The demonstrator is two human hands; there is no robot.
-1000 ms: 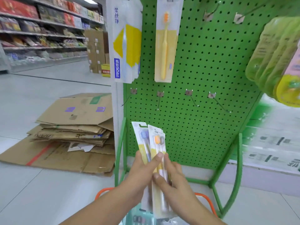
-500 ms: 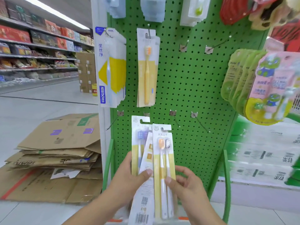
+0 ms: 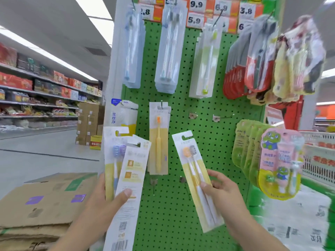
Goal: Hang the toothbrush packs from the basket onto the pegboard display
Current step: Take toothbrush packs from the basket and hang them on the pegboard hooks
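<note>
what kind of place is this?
Most likely a supermarket aisle: a green pegboard hung with toothbrush packs, price tags along its top, and long stocked shelves behind on the left.

Glossy plastic over card on the packs (image 3: 196,180); matt painted metal pegboard (image 3: 208,134); rough cardboard (image 3: 45,205) beside it.

a shop: stocked shelves (image 3: 45,91) along an aisle, price tags (image 3: 196,12) above a pegboard (image 3: 208,142).

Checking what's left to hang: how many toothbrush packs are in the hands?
3: right hand holds one orange-brush pack; left hand holds two, purple-brush pack and back-facing pack. More may hide behind.
</note>
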